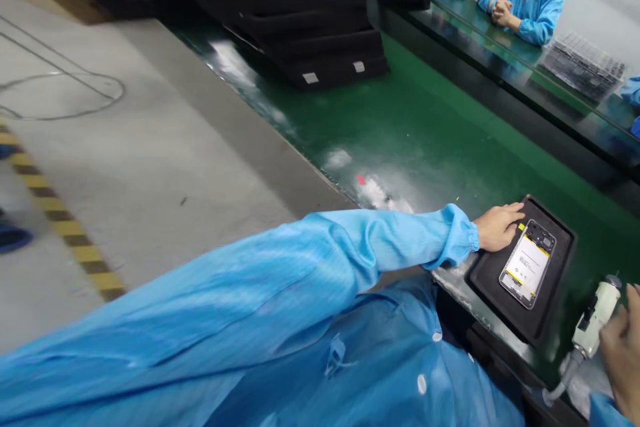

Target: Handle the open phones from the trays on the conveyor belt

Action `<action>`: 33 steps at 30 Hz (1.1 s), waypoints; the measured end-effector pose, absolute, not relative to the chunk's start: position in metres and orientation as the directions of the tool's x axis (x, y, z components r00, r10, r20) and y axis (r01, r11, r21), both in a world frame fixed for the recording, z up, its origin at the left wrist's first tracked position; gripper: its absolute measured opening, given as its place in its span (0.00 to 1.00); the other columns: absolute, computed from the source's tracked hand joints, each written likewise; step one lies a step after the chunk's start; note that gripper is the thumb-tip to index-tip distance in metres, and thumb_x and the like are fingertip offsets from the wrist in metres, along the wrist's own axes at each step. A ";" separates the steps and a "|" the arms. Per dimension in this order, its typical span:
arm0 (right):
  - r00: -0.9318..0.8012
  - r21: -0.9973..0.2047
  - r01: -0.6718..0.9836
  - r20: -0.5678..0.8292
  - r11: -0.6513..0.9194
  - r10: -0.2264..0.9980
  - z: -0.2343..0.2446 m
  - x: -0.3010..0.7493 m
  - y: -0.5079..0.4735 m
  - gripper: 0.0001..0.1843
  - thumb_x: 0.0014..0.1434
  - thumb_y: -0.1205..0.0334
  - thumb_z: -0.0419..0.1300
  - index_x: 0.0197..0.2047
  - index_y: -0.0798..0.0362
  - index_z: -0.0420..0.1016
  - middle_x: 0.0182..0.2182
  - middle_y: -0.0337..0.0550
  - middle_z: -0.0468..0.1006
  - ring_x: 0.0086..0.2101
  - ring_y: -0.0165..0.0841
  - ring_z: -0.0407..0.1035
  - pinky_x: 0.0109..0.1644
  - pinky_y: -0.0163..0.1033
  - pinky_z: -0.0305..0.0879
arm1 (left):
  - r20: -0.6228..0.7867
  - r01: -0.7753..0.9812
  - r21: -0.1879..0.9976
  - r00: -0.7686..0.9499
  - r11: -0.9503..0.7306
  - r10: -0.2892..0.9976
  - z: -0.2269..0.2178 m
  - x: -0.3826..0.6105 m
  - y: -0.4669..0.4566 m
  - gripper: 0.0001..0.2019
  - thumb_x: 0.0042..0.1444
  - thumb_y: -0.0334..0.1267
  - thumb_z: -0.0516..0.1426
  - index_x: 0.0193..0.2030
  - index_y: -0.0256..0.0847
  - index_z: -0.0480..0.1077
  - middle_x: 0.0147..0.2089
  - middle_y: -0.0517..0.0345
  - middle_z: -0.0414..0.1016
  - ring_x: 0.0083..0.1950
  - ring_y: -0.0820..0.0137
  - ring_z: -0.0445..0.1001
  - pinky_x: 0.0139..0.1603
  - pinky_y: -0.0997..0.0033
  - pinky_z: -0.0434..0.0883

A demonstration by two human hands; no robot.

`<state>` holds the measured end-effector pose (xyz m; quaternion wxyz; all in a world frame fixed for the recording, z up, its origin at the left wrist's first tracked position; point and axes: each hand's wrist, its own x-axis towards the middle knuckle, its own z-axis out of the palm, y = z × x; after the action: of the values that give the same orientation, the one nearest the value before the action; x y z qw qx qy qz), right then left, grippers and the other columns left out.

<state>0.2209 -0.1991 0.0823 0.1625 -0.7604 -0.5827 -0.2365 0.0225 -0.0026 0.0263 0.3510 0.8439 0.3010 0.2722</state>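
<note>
Left hand point(495, 228) flat on black tray point(520, 310) beside opened phone point(529, 263); right hand point(623, 347) grips electric screwdriver point(595, 320).

**Open green belt in the middle, blocked far left and near right**

The green surface point(425, 127) lies bare across its middle, giving wide room between the stack of black trays point(320, 33) at the far left and the black tray point(525, 273) at the near right. That tray carries an opened phone point(529, 261), and the left hand point(497, 227) rests on its left edge. Just right of it, the right hand point(623, 347) and a white screwdriver point(597, 317) crowd the near corner. A raised rail point(500, 53) bounds the far side.
</note>
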 end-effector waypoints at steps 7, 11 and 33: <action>0.221 -0.121 0.975 0.480 -0.185 0.849 0.048 0.103 -0.155 0.34 0.63 0.39 0.47 0.45 0.67 0.71 0.43 0.69 0.73 0.46 0.54 0.67 0.46 0.54 0.64 | 0.302 0.326 0.780 0.553 -0.534 0.777 0.025 0.019 0.002 0.22 0.58 0.26 0.48 0.59 0.33 0.67 0.66 0.45 0.61 0.66 0.66 0.62 0.67 0.63 0.61; 0.300 -0.140 0.954 0.449 -0.265 0.842 0.030 0.079 -0.153 0.37 0.63 0.39 0.45 0.47 0.70 0.70 0.48 0.77 0.68 0.53 0.59 0.62 0.50 0.60 0.62 | 0.321 0.311 0.777 0.553 -0.548 0.769 0.023 0.018 0.002 0.23 0.57 0.25 0.49 0.59 0.34 0.68 0.65 0.47 0.62 0.65 0.67 0.63 0.67 0.64 0.62; 0.635 -0.486 0.773 0.575 -0.409 0.516 0.023 0.106 -0.204 0.21 0.63 0.59 0.53 0.51 0.66 0.73 0.50 0.63 0.73 0.50 0.52 0.70 0.52 0.54 0.68 | 0.192 0.347 0.684 0.763 -0.641 0.618 0.064 0.039 -0.031 0.24 0.61 0.34 0.52 0.62 0.26 0.61 0.70 0.35 0.51 0.71 0.56 0.50 0.70 0.60 0.54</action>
<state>0.1057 -0.2042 0.0231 0.3766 -0.8220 -0.3919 -0.1702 0.0393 -0.0307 0.0639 0.3232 0.8814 0.2737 0.2091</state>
